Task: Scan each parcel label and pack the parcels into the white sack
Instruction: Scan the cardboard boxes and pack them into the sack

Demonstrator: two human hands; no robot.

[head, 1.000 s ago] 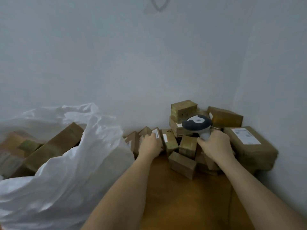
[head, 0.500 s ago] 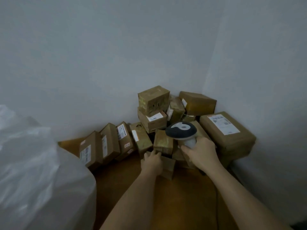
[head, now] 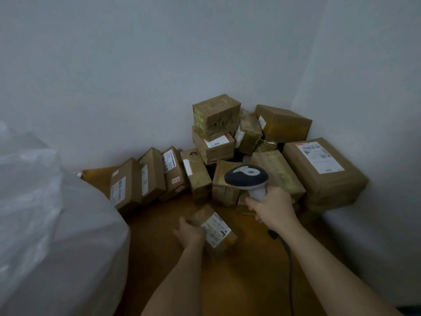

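Our left hand (head: pixel 190 233) grips a small brown cardboard parcel (head: pixel 214 233) (white label up); our right hand (head: pixel 272 209) clasps the grey handheld scanner (head: pixel 247 179). Aimed beyond at the pile, it may read another label.

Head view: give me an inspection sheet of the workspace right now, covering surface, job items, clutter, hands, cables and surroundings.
Surface: brown floor, bare patch in front of the pile.
Job's things: small parcel lifted clear of the pile, label facing up; parcel pile stacked in the corner; large parcel at right, label up; white sack at left; scanner above the pile.
Clutter: nothing seen.
Hands: left hand grips the small parcel; right hand grips the scanner handle.
Cables: black scanner cable trails down beside the right forearm.
Surroundings: plain pale walls meeting in a corner.
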